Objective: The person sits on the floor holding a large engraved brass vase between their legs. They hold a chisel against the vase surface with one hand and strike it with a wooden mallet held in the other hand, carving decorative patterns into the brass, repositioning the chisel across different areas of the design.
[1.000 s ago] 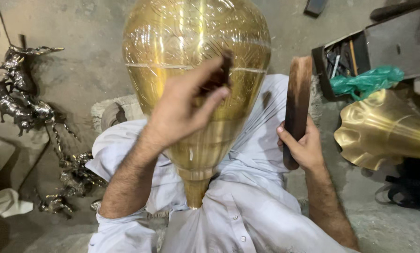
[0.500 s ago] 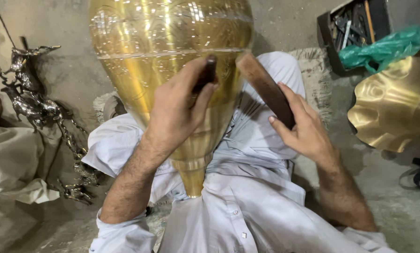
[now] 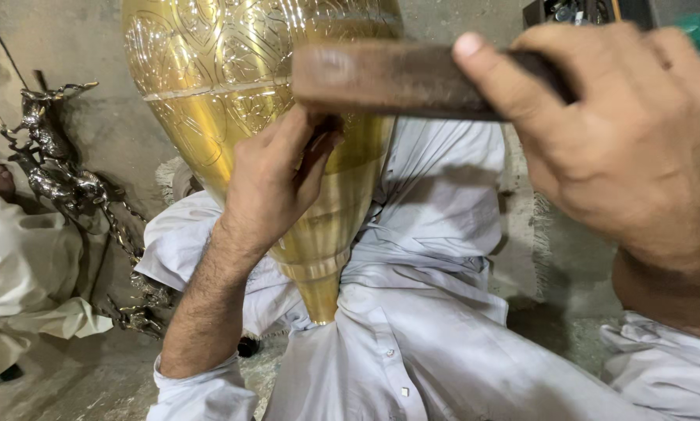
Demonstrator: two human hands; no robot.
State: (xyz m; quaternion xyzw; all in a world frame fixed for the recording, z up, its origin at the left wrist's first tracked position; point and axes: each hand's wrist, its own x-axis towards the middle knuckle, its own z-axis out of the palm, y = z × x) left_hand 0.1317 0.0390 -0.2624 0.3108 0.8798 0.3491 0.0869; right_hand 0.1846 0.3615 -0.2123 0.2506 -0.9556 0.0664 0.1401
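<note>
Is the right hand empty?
No, the right hand grips a dark wooden block, raised in front of the engraved brass vessel.

I see a large brass vessel, teardrop-shaped, polished gold with engraved leaf patterns above a raised band, plain below. It stands narrow end down on my lap. A small dark tool is pressed against its side. A worn brown wooden block lies level just above it.
</note>
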